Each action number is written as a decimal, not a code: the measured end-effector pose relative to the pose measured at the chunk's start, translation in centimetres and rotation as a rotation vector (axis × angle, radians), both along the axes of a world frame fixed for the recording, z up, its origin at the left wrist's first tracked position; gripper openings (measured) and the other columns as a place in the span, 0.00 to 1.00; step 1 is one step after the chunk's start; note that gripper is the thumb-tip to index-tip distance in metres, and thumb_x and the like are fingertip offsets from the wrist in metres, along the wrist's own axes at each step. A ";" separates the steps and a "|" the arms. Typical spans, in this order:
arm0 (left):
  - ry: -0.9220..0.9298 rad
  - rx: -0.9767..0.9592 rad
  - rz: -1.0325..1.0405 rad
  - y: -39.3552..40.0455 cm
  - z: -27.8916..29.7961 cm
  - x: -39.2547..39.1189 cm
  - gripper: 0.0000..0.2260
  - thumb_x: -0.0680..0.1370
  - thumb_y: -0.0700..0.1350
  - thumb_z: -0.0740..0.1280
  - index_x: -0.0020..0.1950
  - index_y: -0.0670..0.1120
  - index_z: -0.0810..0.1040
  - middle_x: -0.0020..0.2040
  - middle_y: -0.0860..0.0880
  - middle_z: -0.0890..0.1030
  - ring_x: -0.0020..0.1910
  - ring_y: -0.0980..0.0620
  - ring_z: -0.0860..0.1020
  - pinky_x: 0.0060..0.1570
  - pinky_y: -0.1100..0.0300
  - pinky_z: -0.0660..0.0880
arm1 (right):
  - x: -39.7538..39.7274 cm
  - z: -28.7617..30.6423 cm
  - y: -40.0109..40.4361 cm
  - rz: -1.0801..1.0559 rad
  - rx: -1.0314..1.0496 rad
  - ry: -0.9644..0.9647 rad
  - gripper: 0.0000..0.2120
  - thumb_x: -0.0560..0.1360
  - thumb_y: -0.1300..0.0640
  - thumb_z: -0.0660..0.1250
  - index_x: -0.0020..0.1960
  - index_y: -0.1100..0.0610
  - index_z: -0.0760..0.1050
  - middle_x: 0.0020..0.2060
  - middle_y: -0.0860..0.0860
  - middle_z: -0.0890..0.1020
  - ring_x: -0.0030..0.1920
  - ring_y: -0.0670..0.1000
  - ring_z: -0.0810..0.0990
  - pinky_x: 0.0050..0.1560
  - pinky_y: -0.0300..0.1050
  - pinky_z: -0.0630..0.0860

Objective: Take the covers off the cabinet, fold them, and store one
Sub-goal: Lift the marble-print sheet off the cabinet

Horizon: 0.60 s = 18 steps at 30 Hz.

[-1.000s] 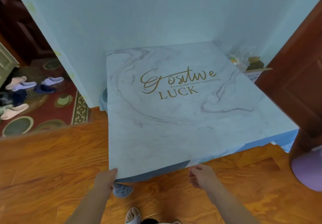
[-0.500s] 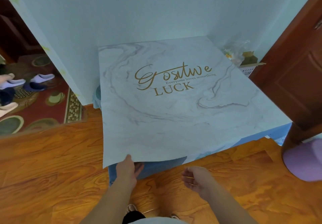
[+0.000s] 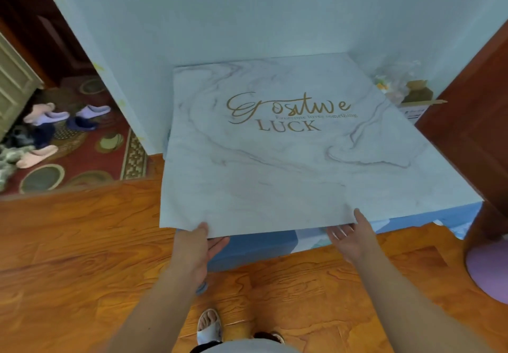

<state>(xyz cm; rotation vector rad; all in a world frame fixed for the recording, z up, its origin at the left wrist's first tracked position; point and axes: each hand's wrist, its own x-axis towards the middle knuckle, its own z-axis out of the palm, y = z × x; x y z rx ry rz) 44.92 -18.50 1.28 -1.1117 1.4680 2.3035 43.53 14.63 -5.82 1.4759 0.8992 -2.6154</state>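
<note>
The marble-print cover (image 3: pixel 288 165) lies flat across the top of the cabinet (image 3: pixel 255 248), with its near edge projecting past the cabinet front toward the person. Gold lettering on the cover includes the word "LUCK". Beneath it a blue cover (image 3: pixel 426 215) is visible along the front and at the right corner.

The left hand (image 3: pixel 200 245) grips the near edge close to the left corner: the thumb lies on top of the sheet, the fingers extend underneath. The right hand (image 3: pixel 351 234) is positioned at the near edge further right, palm upward, thumb resting on the upper face, fingers extended under the sheet. Both hands are at the near edge; the cover extends away from them toward the wall (image 3: pixel 247 17).

The cabinet stands on a wooden floor (image 3: pixel 82 242) in a corner formed by the pale wall. A brown door (image 3: pixel 472 111) is on the right, with a cardboard box (image 3: pixel 417 100) behind it. A patterned red rug (image 3: pixel 90 157) with several slippers (image 3: pixel 46 116) lies to the left. A lilac round object (image 3: pixel 489 267) sits at the right edge. A sandalled foot (image 3: pixel 209 325) is visible below.
</note>
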 end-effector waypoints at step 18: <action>-0.252 -0.171 0.185 -4.8 -7.5 5.9 0.10 0.81 0.34 0.58 0.59 0.37 0.75 0.49 0.36 0.81 0.40 0.39 0.85 0.38 0.46 0.84 | 8.1 -4.9 -3.1 0.305 0.120 -0.266 0.11 0.81 0.59 0.66 0.61 0.62 0.75 0.49 0.59 0.79 0.47 0.58 0.79 0.43 0.51 0.79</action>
